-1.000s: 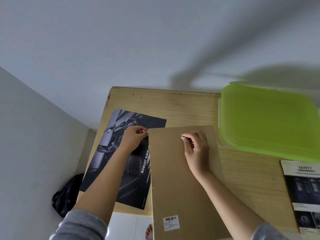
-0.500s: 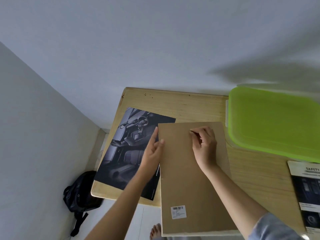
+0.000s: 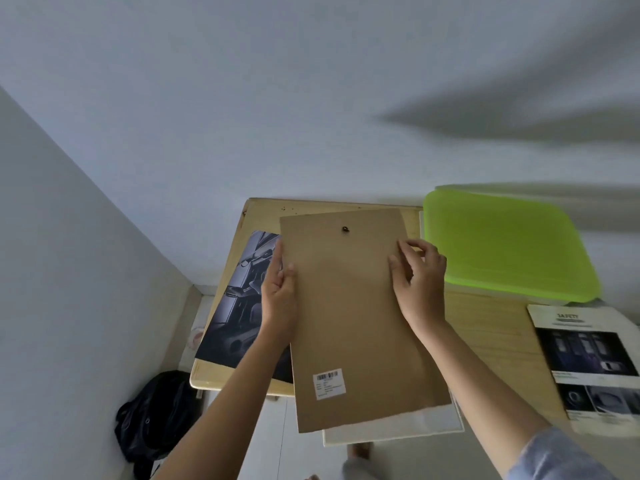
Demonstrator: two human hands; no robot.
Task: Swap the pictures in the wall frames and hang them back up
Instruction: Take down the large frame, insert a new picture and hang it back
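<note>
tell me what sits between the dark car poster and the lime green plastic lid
A brown rectangular backing board, held at its sides by the left hand and right hand, per the head view.

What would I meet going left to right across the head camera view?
Black bag on the floor → dark car-interior poster → brown cardboard backing board → lime-green plastic lid → white safety leaflet.

Wide head-worn view looks forward and down, close over the table (image 3: pixel 485 341).
</note>
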